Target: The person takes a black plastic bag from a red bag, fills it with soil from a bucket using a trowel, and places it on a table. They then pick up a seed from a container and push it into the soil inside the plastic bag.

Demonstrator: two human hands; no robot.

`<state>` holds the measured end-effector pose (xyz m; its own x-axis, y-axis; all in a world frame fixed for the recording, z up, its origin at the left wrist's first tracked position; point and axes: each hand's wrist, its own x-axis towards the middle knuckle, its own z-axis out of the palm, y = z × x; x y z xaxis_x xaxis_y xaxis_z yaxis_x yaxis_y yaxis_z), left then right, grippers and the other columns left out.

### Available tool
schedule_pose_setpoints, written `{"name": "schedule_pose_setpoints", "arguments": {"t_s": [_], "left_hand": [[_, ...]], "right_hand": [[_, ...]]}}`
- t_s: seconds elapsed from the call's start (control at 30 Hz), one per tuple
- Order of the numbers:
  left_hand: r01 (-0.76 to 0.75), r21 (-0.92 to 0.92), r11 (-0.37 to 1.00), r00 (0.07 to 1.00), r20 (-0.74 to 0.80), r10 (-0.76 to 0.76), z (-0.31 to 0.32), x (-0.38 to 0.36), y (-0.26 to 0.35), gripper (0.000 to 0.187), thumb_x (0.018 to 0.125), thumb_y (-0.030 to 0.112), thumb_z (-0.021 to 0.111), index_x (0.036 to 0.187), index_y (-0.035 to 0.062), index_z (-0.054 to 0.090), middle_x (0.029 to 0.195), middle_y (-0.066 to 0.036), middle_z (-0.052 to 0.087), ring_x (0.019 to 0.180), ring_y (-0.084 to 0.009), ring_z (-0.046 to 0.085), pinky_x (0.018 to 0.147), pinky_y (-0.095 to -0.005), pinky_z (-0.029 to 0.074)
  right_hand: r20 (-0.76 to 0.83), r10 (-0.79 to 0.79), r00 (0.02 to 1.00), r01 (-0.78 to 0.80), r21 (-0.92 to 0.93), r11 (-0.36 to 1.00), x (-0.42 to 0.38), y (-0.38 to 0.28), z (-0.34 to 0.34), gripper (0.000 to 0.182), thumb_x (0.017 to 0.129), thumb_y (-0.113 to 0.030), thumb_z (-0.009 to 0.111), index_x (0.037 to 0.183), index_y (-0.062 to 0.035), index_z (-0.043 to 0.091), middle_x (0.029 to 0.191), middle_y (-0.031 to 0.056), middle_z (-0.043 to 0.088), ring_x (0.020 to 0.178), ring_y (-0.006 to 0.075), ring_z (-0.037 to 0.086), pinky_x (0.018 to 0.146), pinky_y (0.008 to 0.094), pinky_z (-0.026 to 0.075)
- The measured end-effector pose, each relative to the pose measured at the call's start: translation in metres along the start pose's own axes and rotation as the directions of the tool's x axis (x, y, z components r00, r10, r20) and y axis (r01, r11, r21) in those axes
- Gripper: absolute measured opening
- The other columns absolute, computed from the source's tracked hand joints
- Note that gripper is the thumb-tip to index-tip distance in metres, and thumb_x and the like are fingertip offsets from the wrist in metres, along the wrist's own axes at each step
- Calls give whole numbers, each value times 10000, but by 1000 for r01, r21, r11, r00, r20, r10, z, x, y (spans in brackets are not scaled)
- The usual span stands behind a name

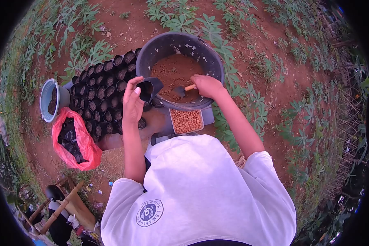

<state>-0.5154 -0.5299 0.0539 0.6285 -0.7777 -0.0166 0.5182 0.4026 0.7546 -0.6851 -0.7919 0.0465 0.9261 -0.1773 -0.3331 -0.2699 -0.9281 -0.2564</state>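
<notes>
My left hand (134, 101) holds a black plastic planting bag (151, 87), its mouth tilted open toward the big dark tub (145, 51). In my right hand (207, 85) is a small trowel (189, 87) with a wooden handle, its dark blade down at the reddish-brown soil (174, 67) inside the tub. Fingers wrap round the handle near its end. The bag overlaps the tub's left rim in this view. Just below the tub sits a clear container (186, 121) full of tan, seed-like pieces.
Rows of soil-filled black bags (104, 88) stand left of the tub. Beyond them are a light blue bucket (48, 100) with dark contents and a red plastic bag (84, 156) of black bags. Cassava-like plants (211, 30) grow around; bamboo poles (61, 207) lie lower left.
</notes>
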Motion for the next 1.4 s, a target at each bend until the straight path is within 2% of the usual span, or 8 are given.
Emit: {"name": "schedule_pose_setpoints", "arguments": {"t_s": [0.43,0.47,0.57,0.7,1.0,1.2,1.27,1.4], "left_hand": [[-19,3,1000,1000,4,19,22,-2,10,472,955,219,626,1337,-10,470,1263,-96,551,1158,-169,605,998,-327,505],[-41,57,998,999,-23,42,22,-2,8,511,961,271,605,1352,-21,452,1245,-152,614,1149,-229,627,989,-409,519],[-37,47,998,999,-26,38,19,-5,7,501,967,263,601,1351,-21,453,1236,-158,618,1146,-234,630,983,-416,524],[-14,3,1000,999,-35,14,23,-9,18,454,966,201,603,1344,-4,454,1238,-109,585,1158,-186,619,1002,-339,510],[1,178,984,992,-126,22,17,-8,27,425,979,230,588,1321,2,478,1195,-128,631,1102,-204,648,968,-402,534],[35,202,979,983,-182,2,19,-7,29,357,993,202,567,1293,18,506,1178,-110,633,1079,-194,652,949,-391,535],[70,168,983,981,-188,-38,21,-5,29,324,1001,159,584,1279,8,512,1159,-85,608,1060,-152,639,915,-328,543],[76,199,977,979,-200,-35,29,-1,32,305,1004,167,593,1261,19,522,1140,-72,610,1035,-138,637,895,-322,542]], "right_hand": [[30,-19,999,16,91,996,1,1,-3,215,856,-35,630,1065,-44,582,1138,131,638,1097,333,634,897,453,518],[40,-22,999,18,112,994,2,2,-3,210,861,-37,628,1066,-47,581,1136,133,637,1097,337,633,893,461,514],[56,16,998,-24,154,988,3,3,-5,195,871,-40,618,1062,-51,577,1137,137,635,1095,341,633,888,467,509],[63,45,997,-58,227,972,4,3,-7,175,885,-47,604,1056,-56,572,1132,143,632,1081,350,634,873,472,502],[-81,-3,997,27,297,955,-3,4,-11,136,927,-54,598,1056,-21,572,1090,181,629,1052,402,614,855,493,478],[-168,-40,985,88,292,952,-13,1,-22,97,897,2,568,992,-16,576,1035,181,629,1020,396,621,850,487,482],[-176,-16,984,70,303,950,-19,-2,-30,94,909,-5,568,1002,-3,585,1035,185,632,1018,398,616,852,486,481],[-208,-20,978,89,327,941,-33,-6,-44,139,935,-30,576,1071,-2,587,1064,176,628,1021,395,608,852,471,476]]}}
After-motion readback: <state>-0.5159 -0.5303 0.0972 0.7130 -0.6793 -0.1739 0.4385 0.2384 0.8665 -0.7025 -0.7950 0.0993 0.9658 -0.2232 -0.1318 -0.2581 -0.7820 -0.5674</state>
